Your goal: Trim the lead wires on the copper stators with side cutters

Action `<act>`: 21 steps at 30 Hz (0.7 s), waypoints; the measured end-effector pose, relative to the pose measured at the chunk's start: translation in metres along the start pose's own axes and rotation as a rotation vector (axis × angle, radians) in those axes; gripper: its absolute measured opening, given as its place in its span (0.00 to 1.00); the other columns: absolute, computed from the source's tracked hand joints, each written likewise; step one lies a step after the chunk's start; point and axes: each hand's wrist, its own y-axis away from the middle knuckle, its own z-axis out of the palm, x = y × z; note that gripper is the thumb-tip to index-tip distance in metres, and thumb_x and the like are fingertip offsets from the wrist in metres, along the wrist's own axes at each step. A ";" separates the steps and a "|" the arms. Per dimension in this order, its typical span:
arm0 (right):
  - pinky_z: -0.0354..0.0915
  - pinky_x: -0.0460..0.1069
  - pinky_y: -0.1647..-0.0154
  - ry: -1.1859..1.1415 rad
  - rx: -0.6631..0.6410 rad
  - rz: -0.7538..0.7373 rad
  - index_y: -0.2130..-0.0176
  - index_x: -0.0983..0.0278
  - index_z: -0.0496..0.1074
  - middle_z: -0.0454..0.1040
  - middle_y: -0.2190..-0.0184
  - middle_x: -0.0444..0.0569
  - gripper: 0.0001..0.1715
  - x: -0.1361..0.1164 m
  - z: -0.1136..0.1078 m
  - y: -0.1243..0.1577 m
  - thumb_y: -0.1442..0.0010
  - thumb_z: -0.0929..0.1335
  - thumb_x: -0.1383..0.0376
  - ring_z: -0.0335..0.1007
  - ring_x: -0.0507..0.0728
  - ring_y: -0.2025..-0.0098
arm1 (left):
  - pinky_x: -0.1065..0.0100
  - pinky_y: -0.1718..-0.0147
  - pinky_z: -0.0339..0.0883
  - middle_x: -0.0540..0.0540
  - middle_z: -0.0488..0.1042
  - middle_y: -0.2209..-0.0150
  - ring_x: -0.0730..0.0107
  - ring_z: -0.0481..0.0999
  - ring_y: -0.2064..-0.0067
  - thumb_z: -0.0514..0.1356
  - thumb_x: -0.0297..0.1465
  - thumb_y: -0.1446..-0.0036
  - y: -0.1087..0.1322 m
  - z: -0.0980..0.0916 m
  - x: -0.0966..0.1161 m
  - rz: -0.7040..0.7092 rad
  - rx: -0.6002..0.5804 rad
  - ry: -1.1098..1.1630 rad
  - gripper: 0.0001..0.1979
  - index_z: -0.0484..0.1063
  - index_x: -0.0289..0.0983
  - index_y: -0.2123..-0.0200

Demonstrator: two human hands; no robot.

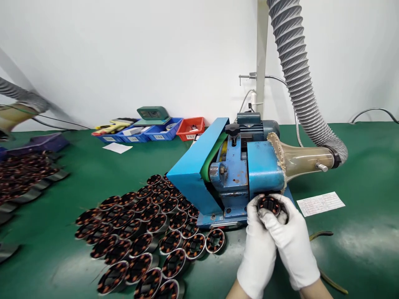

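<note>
I'm wearing white gloves and gripping one copper-wound ring (269, 203) between both hands. My left hand (257, 238) is curling around its left side, while my right hand (288, 236) is closing on its right, the thumb lying across the near edge. The ring is sitting right at the front of the blue machine (190, 166), under its rounded hood (266, 166); my fingers are covering much of it, so I can't tell whether it is touching the metal.

To the left of my hands, many similar rings (143, 245) are standing close together on the green table (358, 158), one of them just beside the machine's base. A tan funnel (305, 161) is joining the hood to a grey ribbed hose (296, 66). A printed sheet (321, 203) is lying to the right of my hands. Farther back, blue bins (158, 136) and a red bin (190, 135) are standing near the wall (156, 50).
</note>
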 end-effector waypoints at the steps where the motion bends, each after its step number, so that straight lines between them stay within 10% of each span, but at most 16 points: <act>1: 0.72 0.50 0.60 -0.002 0.011 0.011 0.59 0.61 0.73 0.81 0.63 0.50 0.18 0.002 0.000 0.006 0.53 0.72 0.62 0.77 0.61 0.59 | 0.65 0.65 0.73 0.47 0.76 0.65 0.66 0.78 0.66 0.63 0.37 0.58 0.001 -0.005 -0.001 -0.025 0.015 0.019 0.18 0.66 0.43 0.61; 8: 0.71 0.51 0.57 -0.025 0.064 0.060 0.55 0.62 0.72 0.80 0.59 0.52 0.26 0.017 0.004 0.023 0.56 0.73 0.62 0.77 0.62 0.58 | 0.62 0.63 0.73 0.48 0.76 0.64 0.64 0.78 0.64 0.64 0.39 0.63 0.006 -0.015 -0.002 -0.193 0.015 0.157 0.22 0.64 0.44 0.61; 21: 0.73 0.51 0.62 -0.024 0.034 0.036 0.59 0.62 0.75 0.81 0.64 0.51 0.19 -0.002 -0.002 0.004 0.53 0.72 0.63 0.78 0.61 0.62 | 0.60 0.60 0.73 0.47 0.75 0.61 0.64 0.78 0.62 0.60 0.38 0.56 0.007 0.006 0.001 -0.022 0.021 -0.092 0.19 0.60 0.44 0.59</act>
